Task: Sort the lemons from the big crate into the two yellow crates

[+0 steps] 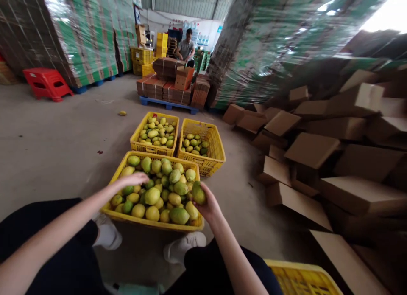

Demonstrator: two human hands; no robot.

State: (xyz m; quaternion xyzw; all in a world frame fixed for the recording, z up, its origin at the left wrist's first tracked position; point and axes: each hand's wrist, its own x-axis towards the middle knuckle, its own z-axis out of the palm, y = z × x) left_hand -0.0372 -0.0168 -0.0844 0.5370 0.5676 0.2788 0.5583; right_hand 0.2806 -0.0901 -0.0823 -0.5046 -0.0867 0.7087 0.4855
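A yellow crate [152, 223] full of yellow and green lemons [152, 196] stands on the floor between my feet. My left hand [140, 178] is over the left part of this crate, close to the fruit. Its fingers reach out and look slightly smeared, and no fruit shows in them. At the crate's right edge, my right hand [210, 203] has its fingers wrapped round a green lemon [199, 194], raised just above the others.
Behind are two more yellow crates, one well filled [154, 150] and one partly filled [203, 160]. One lemon [122, 113] lies on the floor. Cardboard boxes [311, 150] pile up at right. A red stool [47, 82] stands left. A person [187, 49] works behind stacked cardboard.
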